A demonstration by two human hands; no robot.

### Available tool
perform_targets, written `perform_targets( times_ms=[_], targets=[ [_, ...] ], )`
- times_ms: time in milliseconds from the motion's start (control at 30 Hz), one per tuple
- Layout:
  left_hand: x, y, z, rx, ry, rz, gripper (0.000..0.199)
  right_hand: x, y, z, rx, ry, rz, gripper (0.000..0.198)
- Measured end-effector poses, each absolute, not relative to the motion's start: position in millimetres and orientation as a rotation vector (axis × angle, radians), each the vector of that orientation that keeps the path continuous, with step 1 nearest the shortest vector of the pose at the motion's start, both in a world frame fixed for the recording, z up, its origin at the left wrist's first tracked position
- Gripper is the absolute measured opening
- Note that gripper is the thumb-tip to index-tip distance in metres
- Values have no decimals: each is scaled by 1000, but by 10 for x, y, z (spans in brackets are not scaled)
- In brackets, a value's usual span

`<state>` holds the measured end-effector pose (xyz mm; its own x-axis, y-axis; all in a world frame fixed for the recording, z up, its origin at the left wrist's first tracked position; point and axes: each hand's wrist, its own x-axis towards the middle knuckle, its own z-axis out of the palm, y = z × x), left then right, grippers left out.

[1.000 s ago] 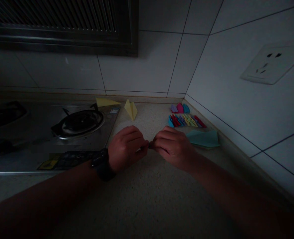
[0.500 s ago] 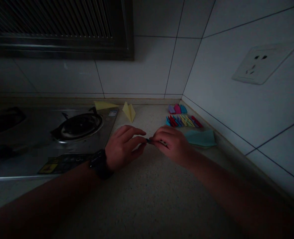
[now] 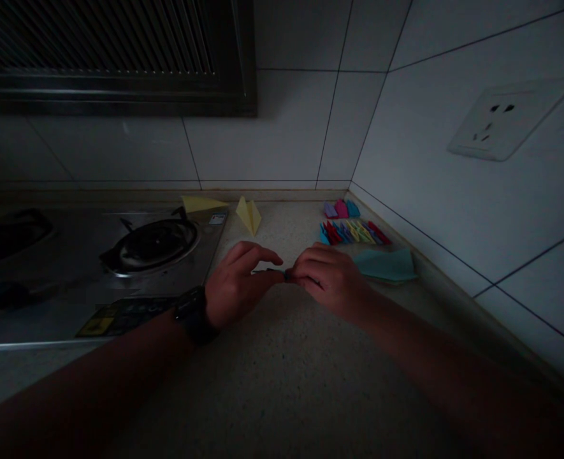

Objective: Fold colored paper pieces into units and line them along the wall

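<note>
Above the counter [image 3: 262, 382], my left hand [image 3: 238, 277] and my right hand [image 3: 329, 277] meet fingertip to fingertip. Between them is a small dark piece [image 3: 287, 275], too small and dim to name. My right thumb and fingers pinch it. On the other side, my left thumb presses against it, and one left finger arches above with a gap; part of the grip is hidden. A sheet of teal paper [image 3: 385, 264] lies just behind my right wrist. Beyond that hand stands a row of colourful clothespins [image 3: 355, 232].
Purple, pink and blue folded pieces [image 3: 341, 209] sit in the back corner. A yellow paper plane [image 3: 249, 217] rests behind my left hand; another yellow folded paper [image 3: 202, 203] touches the gas stove [image 3: 205, 255]. A range hood [image 3: 119, 95] hangs above, and a socket [image 3: 494, 121] is on the right wall.
My left fingers have shifted around the small piece: the thumb now lies straighter against it and a finger is raised above. My right hand keeps its pinch almost unmoved.
</note>
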<state>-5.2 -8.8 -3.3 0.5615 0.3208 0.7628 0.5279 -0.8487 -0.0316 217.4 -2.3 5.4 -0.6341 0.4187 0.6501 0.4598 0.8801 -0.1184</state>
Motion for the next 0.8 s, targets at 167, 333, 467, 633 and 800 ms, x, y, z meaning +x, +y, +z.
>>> perform_targets(
  times_ms=[167,333,467,633,800],
  targets=[
    [-43,-96,-49,-2490,-719,-1116,9,2178,-4,20,-656,-2324,-47,8],
    [-71,-38,-47,-2504,-823,-1186,27,2237,58,-6,-691,-2209,26,3],
    [-110,70,-74,-2608,-895,-1266,23,2300,91,2,-694,-2141,80,7],
    [-117,107,-92,-2640,-921,-1312,11,2338,118,9,-710,-2168,27,7],
    [-96,79,-96,-2649,-886,-1306,11,2375,139,11,-742,-2175,-13,6]
  ],
)
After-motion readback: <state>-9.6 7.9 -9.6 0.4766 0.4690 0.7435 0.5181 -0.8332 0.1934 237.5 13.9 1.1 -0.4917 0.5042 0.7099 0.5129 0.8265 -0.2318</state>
